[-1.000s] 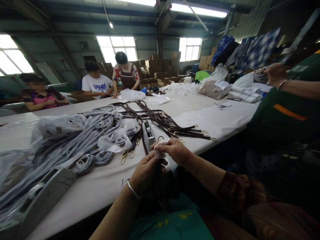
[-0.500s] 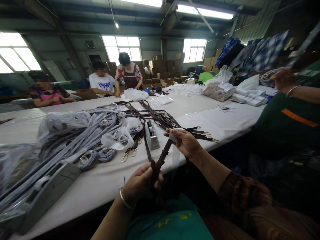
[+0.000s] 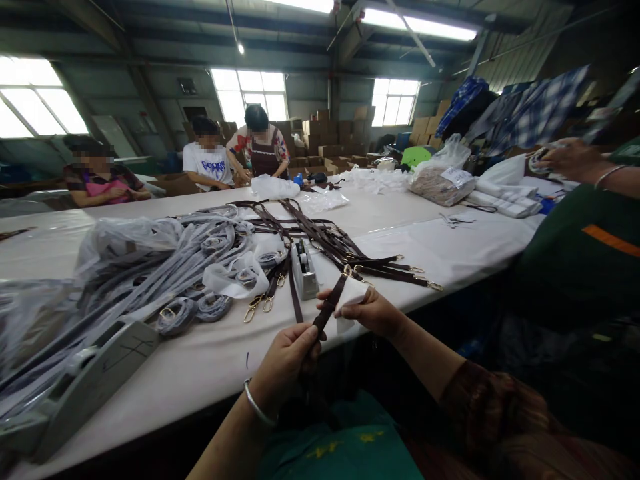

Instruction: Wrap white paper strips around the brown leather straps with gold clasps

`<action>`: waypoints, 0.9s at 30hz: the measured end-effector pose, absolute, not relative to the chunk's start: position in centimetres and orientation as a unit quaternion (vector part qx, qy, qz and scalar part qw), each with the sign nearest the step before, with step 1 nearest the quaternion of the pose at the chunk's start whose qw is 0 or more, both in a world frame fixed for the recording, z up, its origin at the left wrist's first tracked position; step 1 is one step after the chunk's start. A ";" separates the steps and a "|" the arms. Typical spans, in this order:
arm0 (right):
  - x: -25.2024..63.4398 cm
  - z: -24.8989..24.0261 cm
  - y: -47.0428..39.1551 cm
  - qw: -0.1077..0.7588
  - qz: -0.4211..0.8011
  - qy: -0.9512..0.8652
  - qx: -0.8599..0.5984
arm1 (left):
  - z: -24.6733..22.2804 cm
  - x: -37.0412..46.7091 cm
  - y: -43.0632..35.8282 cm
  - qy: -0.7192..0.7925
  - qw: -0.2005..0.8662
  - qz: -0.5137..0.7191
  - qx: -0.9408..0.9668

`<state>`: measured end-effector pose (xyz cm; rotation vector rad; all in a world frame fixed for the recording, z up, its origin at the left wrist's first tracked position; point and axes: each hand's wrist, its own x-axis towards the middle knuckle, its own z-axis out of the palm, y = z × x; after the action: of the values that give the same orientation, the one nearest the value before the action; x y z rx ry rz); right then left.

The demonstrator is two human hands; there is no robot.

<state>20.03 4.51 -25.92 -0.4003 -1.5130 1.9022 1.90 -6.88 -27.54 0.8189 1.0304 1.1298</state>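
My left hand is closed around a dark brown strap with a gold-coloured metal clasp at its upper end. Pinched in my right hand is a piece of thin white wrapping sheet, held against the strap just below the clasp. Behind my hands stands a grey tape dispenser. More brown straps with gold clasps lie in a loose bundle beyond it. To the left sits a heap of straps wrapped in whitish film, some of them coiled.
A larger grey tape dispenser stands at the table's near left. Several co-workers are around the table; a person in green is close on my right. Small scissors and a filled plastic bag lie to the right.
My right hand has moved down along the strap with the white sheet, which now shows more widely. The strap's clasp end has come into view, and my left hand has shifted slightly up.
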 end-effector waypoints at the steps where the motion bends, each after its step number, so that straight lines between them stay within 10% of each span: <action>1: 20.0 -25.8 4.4 0.328 0.722 -0.589 -0.157 | -27.5 2.0 -6.9 0.462 0.637 0.500 0.361; 14: 18.9 -26.0 -0.6 0.358 0.677 -0.611 -0.199 | -26.4 3.4 -7.5 0.563 0.455 0.527 0.444; 23: 20.8 -24.5 -0.6 0.326 0.423 -0.836 -0.127 | -25.8 3.3 -8.0 0.518 0.552 0.524 0.390; 27: 21.1 -24.5 -0.6 0.363 0.501 -0.767 -0.171 | -26.4 3.5 -8.4 0.460 0.616 0.528 0.362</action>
<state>21.15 -0.64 -24.47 -0.4396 -1.9727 1.2898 3.48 -8.43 -26.41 0.8334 1.0594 1.2154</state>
